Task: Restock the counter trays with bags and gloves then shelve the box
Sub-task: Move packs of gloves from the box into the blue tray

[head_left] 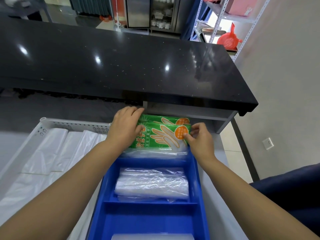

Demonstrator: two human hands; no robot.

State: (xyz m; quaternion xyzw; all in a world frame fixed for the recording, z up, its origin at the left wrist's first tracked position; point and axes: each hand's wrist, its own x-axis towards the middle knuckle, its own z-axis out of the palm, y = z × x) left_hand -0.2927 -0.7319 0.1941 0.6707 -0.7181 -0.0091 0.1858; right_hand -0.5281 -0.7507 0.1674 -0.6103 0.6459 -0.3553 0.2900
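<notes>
Black speckled stone countertop (121, 66) overhung the grey lower counter (13, 139) holding a blue plastic divided tray (149, 205). Green printed glove packets (162, 135) stood in its farthest compartment, left hand (124, 127) gripping their left end, right hand (199, 141) pinching the front packet's right edge. Rolled clear plastic bags (152, 182) lay in the middle compartment.

Counter (225, 213): blue tray (150, 220), white tray (74, 126)
</notes>
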